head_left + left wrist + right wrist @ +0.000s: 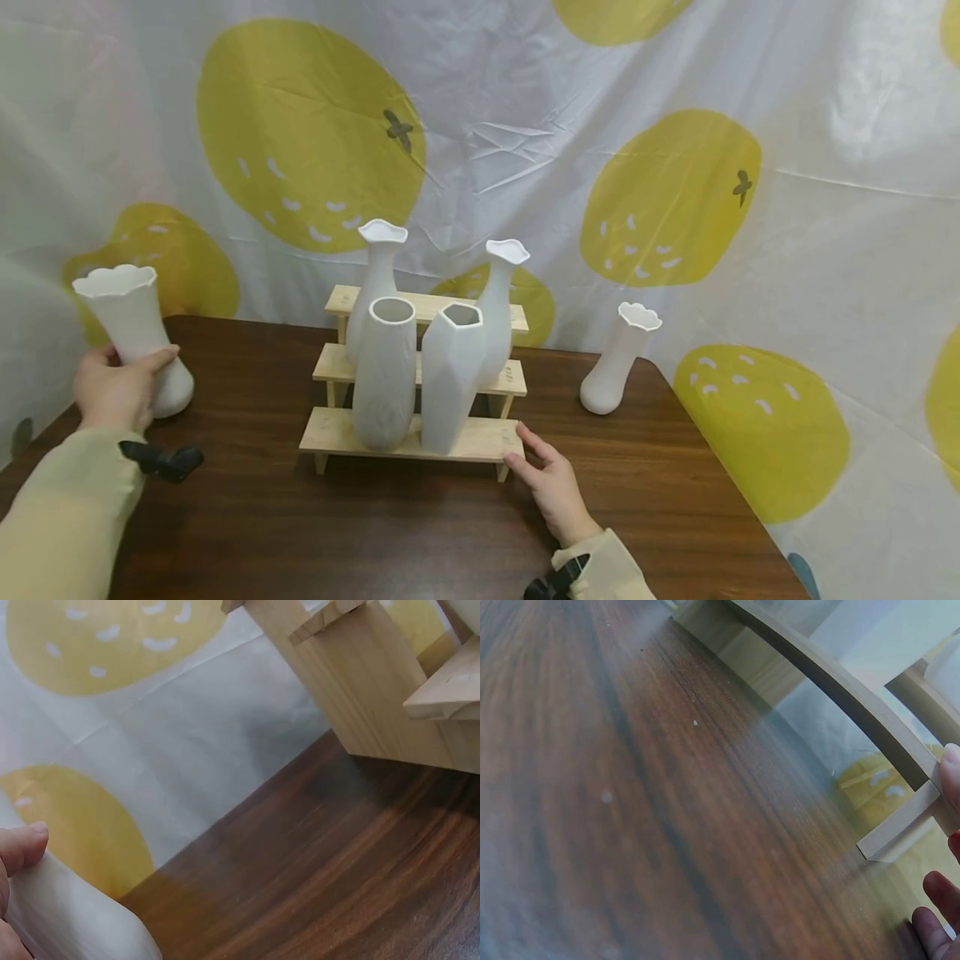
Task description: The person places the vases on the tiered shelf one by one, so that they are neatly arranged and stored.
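Note:
On the left, my left hand (120,387) grips a white vase with a scalloped rim (138,321) around its narrow lower part, and the vase leans to the left. Only the base of that vase (79,915) shows in the left wrist view, beside a thumb. At the centre stands a three-step wooden stand (480,437). My right hand (555,487) holds the right end of its lowest step, thumb at the front edge and index finger at the corner. A round-mouthed grey-white vase (385,383) and a faceted vase (447,383) stand on the lowest step.
Behind them on the stand are two slim vases with flared rims, a left one (381,258) and a right one (498,292). Another scalloped vase (617,362) is on the table (360,533) at right. A fruit-patterned curtain (510,158) hangs behind the table.

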Motion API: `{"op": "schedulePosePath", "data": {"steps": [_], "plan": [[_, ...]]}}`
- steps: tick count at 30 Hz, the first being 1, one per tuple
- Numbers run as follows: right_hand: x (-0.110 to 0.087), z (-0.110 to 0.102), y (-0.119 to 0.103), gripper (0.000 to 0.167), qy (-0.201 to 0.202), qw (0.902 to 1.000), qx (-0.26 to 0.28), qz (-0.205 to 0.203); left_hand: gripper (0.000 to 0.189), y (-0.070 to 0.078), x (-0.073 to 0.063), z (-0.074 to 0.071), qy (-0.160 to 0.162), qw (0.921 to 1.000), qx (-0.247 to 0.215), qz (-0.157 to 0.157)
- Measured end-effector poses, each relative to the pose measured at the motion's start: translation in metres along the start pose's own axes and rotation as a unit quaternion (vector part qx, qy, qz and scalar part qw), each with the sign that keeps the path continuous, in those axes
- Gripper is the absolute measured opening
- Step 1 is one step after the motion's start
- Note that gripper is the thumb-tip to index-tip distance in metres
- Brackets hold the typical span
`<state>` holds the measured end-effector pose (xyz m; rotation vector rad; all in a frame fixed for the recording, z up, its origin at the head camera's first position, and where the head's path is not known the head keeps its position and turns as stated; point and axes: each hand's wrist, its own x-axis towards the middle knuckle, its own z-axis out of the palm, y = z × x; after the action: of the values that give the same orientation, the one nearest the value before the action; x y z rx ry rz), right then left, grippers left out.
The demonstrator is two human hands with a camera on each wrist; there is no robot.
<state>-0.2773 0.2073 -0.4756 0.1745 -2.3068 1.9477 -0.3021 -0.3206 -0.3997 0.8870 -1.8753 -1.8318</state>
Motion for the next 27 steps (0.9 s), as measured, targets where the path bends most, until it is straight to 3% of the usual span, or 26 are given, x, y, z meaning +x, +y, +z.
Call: {"op": "schedulePosePath", "data": {"steps": [7, 14, 27], "plan": [[0.000, 0.000, 0.000, 0.056, 0.002, 1.0000, 0.005, 0.005, 0.055, 0.010, -0.007, 0.007, -0.023, 0.9986, 0.021, 0.043], [0.000, 0.000, -0.001, 0.056, 0.001, 1.0000, 0.007, 0.002, 0.087, 0.024, -0.016, 0.016, -0.052, 0.9935, 0.069, 0.074], [-0.002, 0.001, -0.007, 0.054, -0.008, 0.9999, 0.008, -0.002, 0.085, 0.049, -0.034, 0.037, -0.110, 0.9837, 0.075, 0.121]]}}
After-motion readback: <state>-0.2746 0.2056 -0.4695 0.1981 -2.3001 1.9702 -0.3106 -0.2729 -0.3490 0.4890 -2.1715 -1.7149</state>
